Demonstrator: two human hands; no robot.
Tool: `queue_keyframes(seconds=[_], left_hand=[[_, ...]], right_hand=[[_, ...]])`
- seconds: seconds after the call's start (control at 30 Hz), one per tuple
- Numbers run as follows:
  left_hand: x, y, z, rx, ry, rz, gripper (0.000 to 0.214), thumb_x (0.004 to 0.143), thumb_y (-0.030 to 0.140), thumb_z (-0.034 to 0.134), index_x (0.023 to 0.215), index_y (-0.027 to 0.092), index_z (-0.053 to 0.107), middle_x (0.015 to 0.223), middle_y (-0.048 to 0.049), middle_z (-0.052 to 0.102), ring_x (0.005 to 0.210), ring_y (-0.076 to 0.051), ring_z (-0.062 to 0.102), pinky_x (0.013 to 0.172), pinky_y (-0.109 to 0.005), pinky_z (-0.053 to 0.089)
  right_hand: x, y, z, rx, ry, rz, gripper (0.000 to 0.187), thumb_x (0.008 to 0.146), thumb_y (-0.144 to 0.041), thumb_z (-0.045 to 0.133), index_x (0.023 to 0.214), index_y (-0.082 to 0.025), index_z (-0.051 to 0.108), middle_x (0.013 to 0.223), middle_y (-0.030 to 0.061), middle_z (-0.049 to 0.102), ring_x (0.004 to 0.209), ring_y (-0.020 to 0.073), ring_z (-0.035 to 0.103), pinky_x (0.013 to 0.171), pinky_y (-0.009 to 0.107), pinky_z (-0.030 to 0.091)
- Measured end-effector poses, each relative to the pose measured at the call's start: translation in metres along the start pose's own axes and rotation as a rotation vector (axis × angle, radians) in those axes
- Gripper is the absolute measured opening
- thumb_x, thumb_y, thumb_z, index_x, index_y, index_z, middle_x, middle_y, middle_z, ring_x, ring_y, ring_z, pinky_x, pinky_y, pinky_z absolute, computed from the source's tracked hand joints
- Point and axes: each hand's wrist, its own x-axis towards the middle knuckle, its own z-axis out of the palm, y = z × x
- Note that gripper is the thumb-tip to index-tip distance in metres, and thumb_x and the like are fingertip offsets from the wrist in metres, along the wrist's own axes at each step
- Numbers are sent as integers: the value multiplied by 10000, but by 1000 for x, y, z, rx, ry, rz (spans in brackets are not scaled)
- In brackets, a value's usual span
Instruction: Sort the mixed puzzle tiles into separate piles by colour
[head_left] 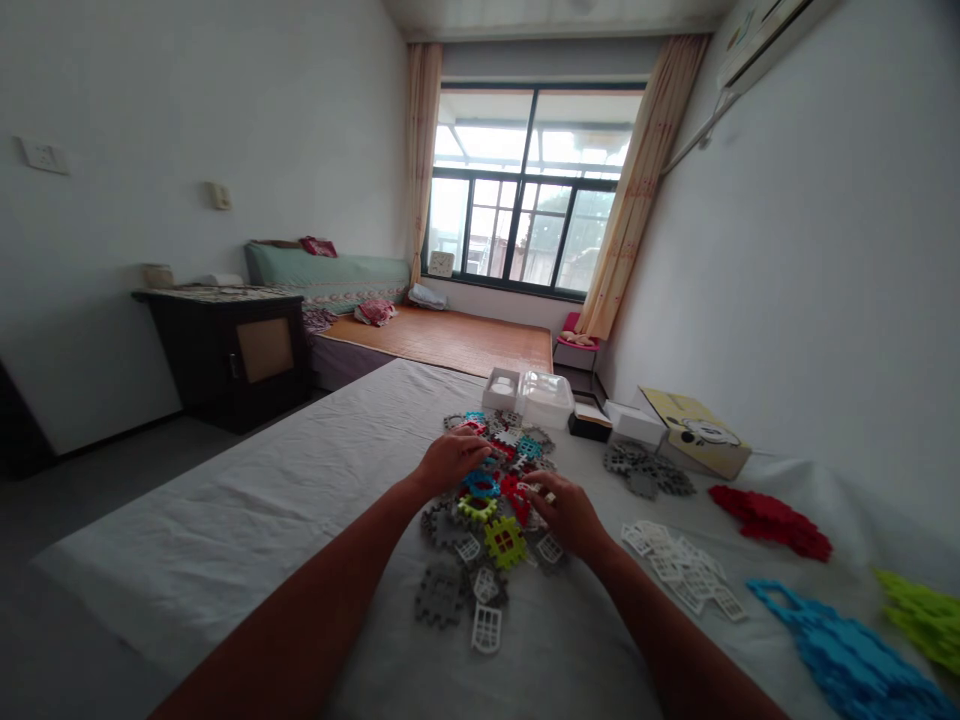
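Note:
A mixed heap of plastic interlocking pieces (491, 500) in grey, white, red, blue and yellow-green lies on a table covered with a white cloth (315, 500). My left hand (450, 460) rests palm down on the heap's far left part, fingers curled over red and blue pieces. My right hand (568, 512) sits on the heap's right edge, its fingers pinched on a small white piece (550, 497) beside a red piece (516, 495). A yellow-green square piece (505, 541) and grey pieces (441, 592) lie nearer to me.
To the right lie sorted groups: grey pieces (646, 470), white pieces (682, 570), red pieces (772, 520), blue pieces (840, 650), green pieces (926, 615). Small boxes (547, 398) and a cardboard box (694, 430) stand at the far edge. A dark cabinet (232, 350) and bed stand beyond.

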Motion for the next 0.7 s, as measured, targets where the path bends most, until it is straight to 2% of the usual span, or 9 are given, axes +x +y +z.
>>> queue_keyframes(seconds=[0.1,0.3,0.4,0.53,0.6,0.7], left_hand=[[1,5,2,-171,-19,-51,292,873,377,493,949,192,706,838,-20,683,798,-146,597,770,-244,461],[0,9,15,-436,-103,-127,314,817,397,562,925,133,693,783,-15,686,673,-114,584,630,-200,461],[-1,6,20,-511,-149,-147,328,807,410,570,919,124,687,744,-16,674,640,-110,576,600,-199,460],[-1,0,22,-509,-164,-163,364,814,414,555,1011,131,669,784,-29,678,655,-120,586,600,-211,471],[-1,-2,23,-456,-144,-142,359,819,406,546,1025,140,670,826,-36,685,696,-128,595,628,-216,474],[-1,-6,23,-399,-124,-122,338,822,395,539,1004,147,678,869,-41,695,764,-144,608,673,-223,479]], right_hand=[[1,-4,-1,27,64,34,243,848,-372,488,982,-247,648,954,28,685,713,152,631,680,269,497],[2,-13,-2,218,87,116,283,821,-411,531,1001,-210,619,865,37,699,724,164,639,650,262,490],[4,-12,-2,307,81,143,268,799,-437,552,884,-195,627,745,19,675,651,148,611,596,246,476],[9,2,-13,350,101,182,297,745,-469,599,825,-186,645,709,12,655,611,131,574,551,232,455],[10,17,-25,382,189,290,332,693,-484,637,815,-175,652,677,13,649,569,128,556,503,228,437],[10,48,-49,438,399,482,366,623,-478,682,787,-154,636,607,12,629,490,118,525,445,223,408]])
